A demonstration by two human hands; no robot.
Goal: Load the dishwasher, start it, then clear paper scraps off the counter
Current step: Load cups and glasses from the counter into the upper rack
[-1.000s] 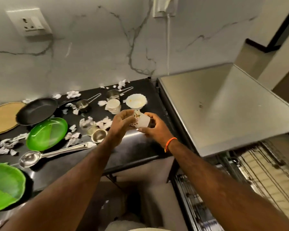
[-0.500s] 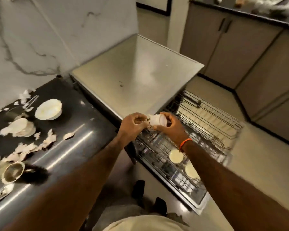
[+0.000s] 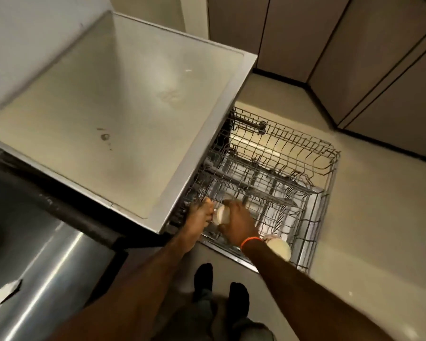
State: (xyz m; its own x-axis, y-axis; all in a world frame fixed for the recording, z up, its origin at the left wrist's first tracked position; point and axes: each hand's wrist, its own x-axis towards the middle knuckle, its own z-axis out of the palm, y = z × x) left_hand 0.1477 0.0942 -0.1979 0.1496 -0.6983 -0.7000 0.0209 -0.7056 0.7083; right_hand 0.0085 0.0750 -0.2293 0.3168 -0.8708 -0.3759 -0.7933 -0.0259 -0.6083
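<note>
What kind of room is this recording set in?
Most likely a home kitchen: a pulled-out grey wire dishwasher rack, a dark glossy counter bearing a paper scrap, and beige flat-front cabinets.

A smooth pale floor (image 3: 354, 217) spreads out to the right of the hands. Past the hands, far from them, tall brown cupboard doors (image 3: 367, 57) stand along the wall, with dark lines between them. Closer to the person than the hands, two feet in black socks (image 3: 219, 289) stand on the floor. An orange band (image 3: 250, 241) sits around one wrist.
</note>
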